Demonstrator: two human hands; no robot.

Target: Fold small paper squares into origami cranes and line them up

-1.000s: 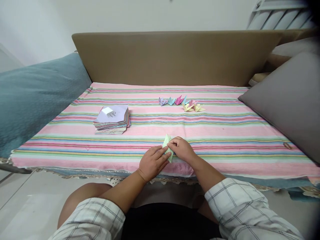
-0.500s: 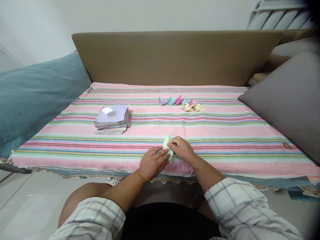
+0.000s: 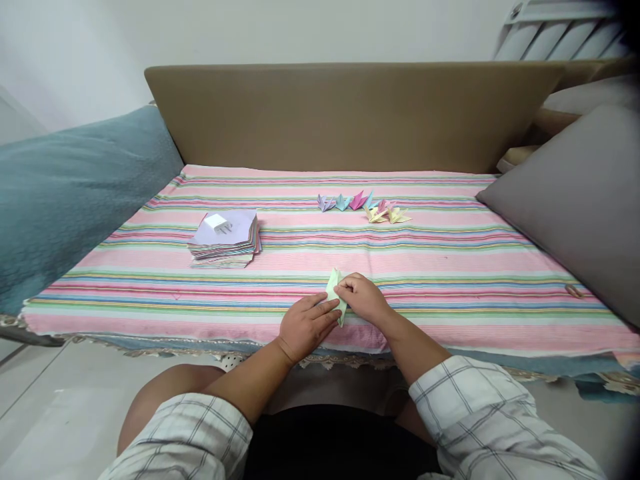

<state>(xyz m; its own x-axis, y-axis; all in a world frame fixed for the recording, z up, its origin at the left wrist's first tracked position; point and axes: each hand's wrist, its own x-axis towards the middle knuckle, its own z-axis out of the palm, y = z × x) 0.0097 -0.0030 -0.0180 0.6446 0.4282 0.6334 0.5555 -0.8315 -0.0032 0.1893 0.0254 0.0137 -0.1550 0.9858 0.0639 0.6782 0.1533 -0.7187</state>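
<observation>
A light green folded paper [image 3: 333, 283], narrow and pointed at both ends, lies on the striped cloth in front of me. My left hand [image 3: 306, 325] rests flat with its fingers stretched over the paper's lower part, pressing it down. From the other side, my right hand [image 3: 364, 297] has its thumb and index finger pinched together at the paper's middle. The fingers cover part of the folds, so the exact shape there is hidden.
Beyond my hands stand several folded paper cranes [image 3: 359, 201] in mixed colours. To the left is a stack of coloured paper [image 3: 225, 257] with a small white object [image 3: 216, 221] on top. A grey cushion [image 3: 575, 213] leans at the right, and a brown backrest [image 3: 330, 117] rises behind.
</observation>
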